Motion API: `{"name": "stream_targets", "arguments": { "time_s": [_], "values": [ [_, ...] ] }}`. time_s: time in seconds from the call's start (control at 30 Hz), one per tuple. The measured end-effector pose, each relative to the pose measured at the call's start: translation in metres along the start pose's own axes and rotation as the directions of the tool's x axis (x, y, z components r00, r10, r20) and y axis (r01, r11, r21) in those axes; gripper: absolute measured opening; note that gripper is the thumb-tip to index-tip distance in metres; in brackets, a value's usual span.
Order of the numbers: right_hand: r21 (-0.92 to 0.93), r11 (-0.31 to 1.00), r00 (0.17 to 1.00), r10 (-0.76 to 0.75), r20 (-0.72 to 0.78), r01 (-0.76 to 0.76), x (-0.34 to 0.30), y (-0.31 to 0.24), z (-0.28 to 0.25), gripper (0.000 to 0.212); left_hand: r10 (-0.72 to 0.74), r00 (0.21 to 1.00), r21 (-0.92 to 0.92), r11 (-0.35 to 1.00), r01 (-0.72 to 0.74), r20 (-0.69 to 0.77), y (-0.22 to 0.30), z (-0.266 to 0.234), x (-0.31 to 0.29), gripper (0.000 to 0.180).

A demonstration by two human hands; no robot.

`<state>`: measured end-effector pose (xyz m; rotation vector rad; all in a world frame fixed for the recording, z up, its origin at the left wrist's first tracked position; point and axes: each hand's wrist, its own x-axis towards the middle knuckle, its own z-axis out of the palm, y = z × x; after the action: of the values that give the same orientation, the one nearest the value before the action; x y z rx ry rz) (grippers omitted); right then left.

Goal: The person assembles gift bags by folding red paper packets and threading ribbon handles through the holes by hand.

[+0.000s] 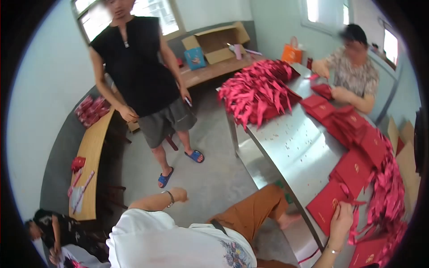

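My right hand (341, 217) is on the steel table's near side, its fingers closed on the upper edge of a flat red gift bag (322, 206). A pink-red ribbon (353, 202) runs out beside those fingers. More red gift bags (353, 169) overlap in a row up the table, each with a small gold mark. My left hand (179, 195), with a bracelet at the wrist, hangs over the floor away from the table. Its fingers look curled in, and nothing shows in them.
A heap of red ribboned bags (259, 91) covers the steel table's (286, 147) far end; loose ribbons (386, 192) line its right side. One person (353, 71) handles a red bag across the table. Another (138, 67) stands ahead. A wooden bench (91, 156) curves along the left.
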<state>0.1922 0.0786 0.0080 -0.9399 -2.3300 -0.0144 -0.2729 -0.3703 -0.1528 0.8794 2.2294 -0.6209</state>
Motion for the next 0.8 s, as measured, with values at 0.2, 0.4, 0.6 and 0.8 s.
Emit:
{"name": "stream_targets", "arguments": {
  "time_s": [0.2,0.4,0.6,0.8],
  "values": [
    [0.045,0.998,0.999,-0.047,0.01,0.047,0.01,-0.004,0.008,0.011,0.173,0.982,-0.196,0.968,-0.156,0.073,0.025,0.033,-0.01,0.039],
    [0.021,1.0,0.999,-0.019,0.03,0.018,0.005,0.005,0.011,0.012,0.384,0.91,-0.283,0.866,-0.413,-0.154,0.077,0.006,0.003,0.029],
    [0.005,0.999,0.998,-0.049,0.028,0.049,0.003,0.013,0.015,0.011,0.413,0.818,-0.191,0.835,-0.516,-0.401,0.105,-0.011,-0.022,0.027],
    [0.031,0.999,0.999,-0.038,0.023,0.037,0.001,0.013,0.015,0.011,0.433,0.798,-0.191,0.817,-0.544,-0.418,0.12,-0.027,-0.039,0.03]
  ]
}}
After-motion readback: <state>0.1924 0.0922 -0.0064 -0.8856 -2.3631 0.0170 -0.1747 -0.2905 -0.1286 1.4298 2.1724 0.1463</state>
